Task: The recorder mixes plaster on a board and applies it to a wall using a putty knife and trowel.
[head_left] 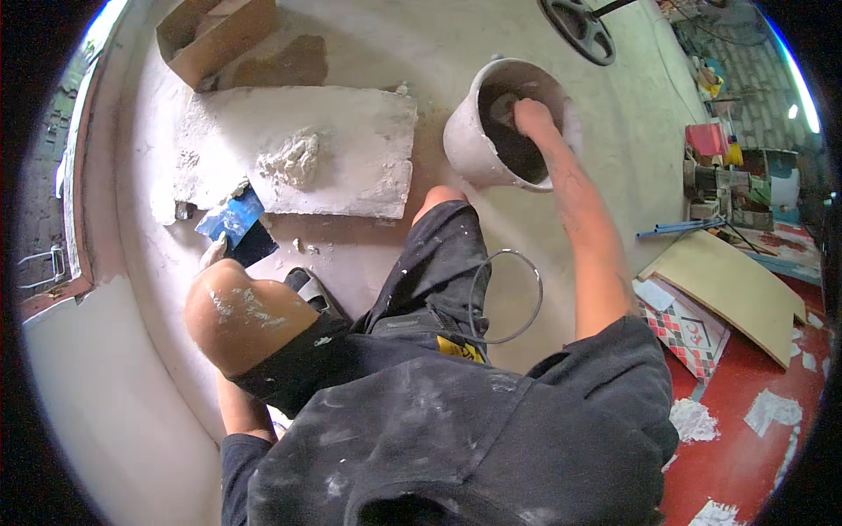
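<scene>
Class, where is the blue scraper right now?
In the head view, the blue scraper is at the person's left, held by the left hand beyond the knee, its blade at the near edge of the plaster-covered board.

A cardboard box [219,35] sits top left, a tan board [732,294] right (over a checkered tile [684,329]).

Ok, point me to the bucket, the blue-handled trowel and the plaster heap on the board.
bucket [463,140], head view, on its grey outer wall.
blue-handled trowel [232,219], head view, on the blue part by the left knee.
plaster heap [289,159], head view, on the middle of the lump.
</scene>
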A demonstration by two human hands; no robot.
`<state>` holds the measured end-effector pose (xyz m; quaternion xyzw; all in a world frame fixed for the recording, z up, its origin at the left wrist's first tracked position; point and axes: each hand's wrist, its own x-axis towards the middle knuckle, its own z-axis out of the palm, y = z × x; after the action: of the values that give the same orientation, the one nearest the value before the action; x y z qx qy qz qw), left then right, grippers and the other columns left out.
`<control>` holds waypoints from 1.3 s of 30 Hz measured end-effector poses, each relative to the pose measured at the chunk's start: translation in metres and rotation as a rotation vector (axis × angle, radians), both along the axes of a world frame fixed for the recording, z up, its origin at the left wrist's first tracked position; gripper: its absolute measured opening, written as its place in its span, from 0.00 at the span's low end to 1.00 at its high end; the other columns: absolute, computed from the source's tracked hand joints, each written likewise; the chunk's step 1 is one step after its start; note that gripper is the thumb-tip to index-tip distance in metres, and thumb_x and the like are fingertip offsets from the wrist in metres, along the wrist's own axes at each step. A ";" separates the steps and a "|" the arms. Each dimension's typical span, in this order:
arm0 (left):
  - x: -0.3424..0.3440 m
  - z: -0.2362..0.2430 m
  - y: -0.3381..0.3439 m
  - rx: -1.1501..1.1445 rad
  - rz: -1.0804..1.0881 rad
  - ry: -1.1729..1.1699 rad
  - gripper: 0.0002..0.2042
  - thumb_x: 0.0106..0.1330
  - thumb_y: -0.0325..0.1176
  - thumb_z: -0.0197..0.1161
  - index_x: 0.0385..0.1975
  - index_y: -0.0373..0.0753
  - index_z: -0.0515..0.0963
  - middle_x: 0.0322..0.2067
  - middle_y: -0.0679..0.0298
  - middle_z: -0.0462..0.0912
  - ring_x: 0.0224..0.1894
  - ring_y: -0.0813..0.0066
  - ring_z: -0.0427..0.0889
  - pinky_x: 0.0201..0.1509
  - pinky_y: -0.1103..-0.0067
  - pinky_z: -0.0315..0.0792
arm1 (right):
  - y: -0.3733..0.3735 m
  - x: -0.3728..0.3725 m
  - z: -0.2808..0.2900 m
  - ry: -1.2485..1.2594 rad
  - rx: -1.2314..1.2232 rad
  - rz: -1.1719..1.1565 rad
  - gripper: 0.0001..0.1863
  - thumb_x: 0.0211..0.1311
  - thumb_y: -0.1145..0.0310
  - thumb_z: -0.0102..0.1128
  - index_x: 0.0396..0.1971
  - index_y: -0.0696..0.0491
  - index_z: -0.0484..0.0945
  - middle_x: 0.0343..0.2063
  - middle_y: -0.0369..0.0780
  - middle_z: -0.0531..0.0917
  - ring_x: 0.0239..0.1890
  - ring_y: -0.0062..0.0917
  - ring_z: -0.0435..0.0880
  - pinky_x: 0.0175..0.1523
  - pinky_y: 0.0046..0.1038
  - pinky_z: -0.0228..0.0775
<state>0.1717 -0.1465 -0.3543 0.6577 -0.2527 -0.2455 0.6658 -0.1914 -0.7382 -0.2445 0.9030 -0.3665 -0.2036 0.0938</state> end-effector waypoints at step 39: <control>0.003 0.014 -0.009 0.254 0.244 0.556 0.13 0.58 0.38 0.63 0.20 0.35 0.80 0.19 0.73 0.75 0.24 0.87 0.67 0.30 0.86 0.61 | 0.236 0.300 0.005 0.168 0.342 0.553 0.12 0.54 0.60 0.59 0.37 0.49 0.78 0.32 0.47 0.82 0.38 0.40 0.81 0.40 0.39 0.73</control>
<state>0.1747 -0.1558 -0.3403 0.6686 0.0522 -0.3634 0.6467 0.1083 -0.5023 -0.2393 0.9510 -0.0590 -0.3026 0.0223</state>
